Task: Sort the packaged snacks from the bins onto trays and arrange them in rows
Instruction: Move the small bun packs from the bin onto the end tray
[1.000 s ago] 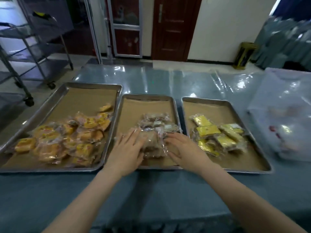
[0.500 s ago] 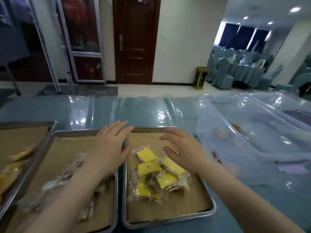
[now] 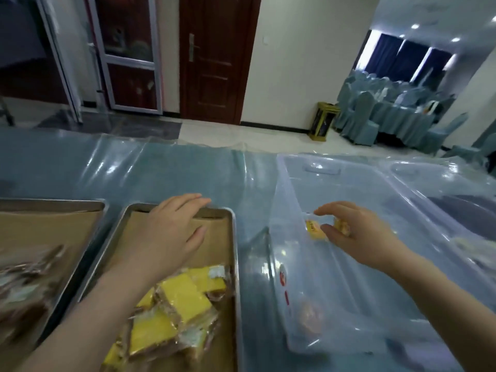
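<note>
A metal tray [image 3: 234,264] lined with brown paper holds a heap of yellow-labelled snack packs [image 3: 185,299] at its near end. My left hand [image 3: 171,232] hovers flat over the tray's far end, fingers straight, fingertips at the far rim, holding nothing. To the right stands a clear plastic bin [image 3: 284,183]. My right hand [image 3: 357,234] reaches into the bin, fingers curled around a small yellow snack pack [image 3: 315,230]; whether it grips the pack is unclear. Another orange snack [image 3: 310,315] shows through the bin's near wall.
A second tray [image 3: 80,210] with brownish packs [image 3: 24,277] lies at the left edge. Another clear bin [image 3: 442,183] sits behind the first at far right. The table carries a glossy plastic sheet [image 3: 161,170]. Beyond it are doors, a yellow floor bin and covered chairs.
The view has swung right, from the three trays to the clear bin. My right hand has left the tray and reached into the bin. My left hand has moved to the right tray's far end.
</note>
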`<state>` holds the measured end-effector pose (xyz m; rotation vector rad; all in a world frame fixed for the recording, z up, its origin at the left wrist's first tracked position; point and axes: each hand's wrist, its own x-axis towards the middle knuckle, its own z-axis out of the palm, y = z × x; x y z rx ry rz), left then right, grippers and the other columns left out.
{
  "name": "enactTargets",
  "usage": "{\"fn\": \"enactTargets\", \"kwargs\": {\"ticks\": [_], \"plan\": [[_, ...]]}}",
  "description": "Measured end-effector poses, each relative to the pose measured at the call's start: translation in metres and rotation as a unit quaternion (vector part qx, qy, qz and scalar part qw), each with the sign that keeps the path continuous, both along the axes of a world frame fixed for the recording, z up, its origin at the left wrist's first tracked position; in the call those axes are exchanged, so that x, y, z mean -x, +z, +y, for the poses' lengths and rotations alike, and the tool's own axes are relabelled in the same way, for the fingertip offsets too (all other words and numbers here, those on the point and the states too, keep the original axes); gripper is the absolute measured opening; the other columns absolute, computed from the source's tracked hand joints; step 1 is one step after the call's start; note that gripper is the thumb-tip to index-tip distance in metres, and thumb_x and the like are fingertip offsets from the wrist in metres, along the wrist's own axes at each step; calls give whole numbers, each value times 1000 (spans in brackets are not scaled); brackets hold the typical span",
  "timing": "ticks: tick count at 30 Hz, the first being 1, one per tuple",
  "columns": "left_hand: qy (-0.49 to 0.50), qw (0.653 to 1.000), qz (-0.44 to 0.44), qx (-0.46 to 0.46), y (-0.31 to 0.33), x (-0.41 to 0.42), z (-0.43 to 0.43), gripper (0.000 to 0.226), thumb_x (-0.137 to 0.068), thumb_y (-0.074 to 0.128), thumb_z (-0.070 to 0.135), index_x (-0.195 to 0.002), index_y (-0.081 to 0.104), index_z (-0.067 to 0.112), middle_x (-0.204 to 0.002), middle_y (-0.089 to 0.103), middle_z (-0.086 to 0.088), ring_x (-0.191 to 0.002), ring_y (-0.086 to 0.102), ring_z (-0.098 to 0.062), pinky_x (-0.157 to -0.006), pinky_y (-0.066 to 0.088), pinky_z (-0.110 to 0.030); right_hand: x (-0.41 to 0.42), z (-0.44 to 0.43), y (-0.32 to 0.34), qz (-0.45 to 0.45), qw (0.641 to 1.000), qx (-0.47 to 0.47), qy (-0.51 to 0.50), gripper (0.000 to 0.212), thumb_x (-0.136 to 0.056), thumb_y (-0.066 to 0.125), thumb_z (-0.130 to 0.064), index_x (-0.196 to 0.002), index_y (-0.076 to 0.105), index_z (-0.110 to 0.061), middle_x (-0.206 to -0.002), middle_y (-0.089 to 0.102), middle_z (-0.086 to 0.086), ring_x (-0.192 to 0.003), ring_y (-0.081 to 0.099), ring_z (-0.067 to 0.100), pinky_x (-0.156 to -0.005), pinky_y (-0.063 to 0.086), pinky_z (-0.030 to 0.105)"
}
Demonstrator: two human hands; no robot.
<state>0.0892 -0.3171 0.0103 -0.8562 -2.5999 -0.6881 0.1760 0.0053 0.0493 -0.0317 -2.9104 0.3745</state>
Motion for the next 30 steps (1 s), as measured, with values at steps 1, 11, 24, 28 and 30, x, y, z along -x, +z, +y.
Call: {"fn": "enactTargets", "kwargs": {"ticks": [1, 11, 24, 28, 30], "plan": [[13, 1000, -7, -8, 0, -5, 15, 44, -78, 72, 9, -120, 62, 9, -123, 61, -8, -113, 56, -27, -95, 26, -21, 5, 21, -2, -17, 1000, -4, 14, 25, -89, 62, -27, -114, 64, -32, -107, 55, -22, -103, 54, 7, -82, 35, 16], [21, 993, -96, -62, -1, -46, 143, 42, -90, 55, 32, -132, 47, 34, -136, 44, 17, -119, 35, 6, -97, 26, -16, 39, 151, -29, -192, 972, -89, 99, 37, -91, 56, -40, -128, 54, -34, -126, 57, -6, -115, 53, 18, -93, 40, 28], [19, 964, -60, 257, -13, -38, 239, 78, -89, 40, 57, -150, 2, 26, -159, -2, -3, -144, -10, -17, -108, -18, -29, 152, 213, -112, -300, 932, -202, 5, 51, -90, 59, -29, -136, 42, -16, -130, 47, 12, -115, 51, 34, -94, 45, 40], [29, 970, -25, 241, -19, -39, 238, 75, -88, 45, 55, -150, 16, 22, -158, 11, -4, -145, 0, -19, -107, -17, -29, 154, 209, -148, -311, 923, -227, -12, 65, -84, 65, -28, -139, 33, -19, -133, 43, 14, -123, 40, 38, -96, 44, 45], [28, 971, -5, 236, -14, -41, 239, 72, -82, 61, 47, -143, 37, 15, -150, 33, -9, -142, 21, -24, -110, -4, -34, 150, 210, -162, -316, 911, -266, -21, 62, -86, 64, -28, -140, 33, -21, -138, 40, 11, -129, 31, 36, -94, 43, 45]]}}
